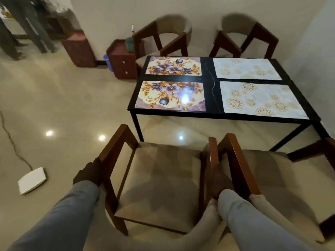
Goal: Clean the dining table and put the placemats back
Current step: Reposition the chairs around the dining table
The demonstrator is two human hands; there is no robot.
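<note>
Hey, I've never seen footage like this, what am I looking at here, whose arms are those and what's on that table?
There is no machine: a person wears one camera on the head, looking forward and down. The grey-sleeved arms are theirs. The left hand and right hand each grip a side of the brown wooden chair with the beige cushioned seat. Beyond it stands the black rectangular dining table, which carries two glossy purple floral placemats on the left and two pale placemats with gold circle patterns on the right.

Chair between hands and table
</note>
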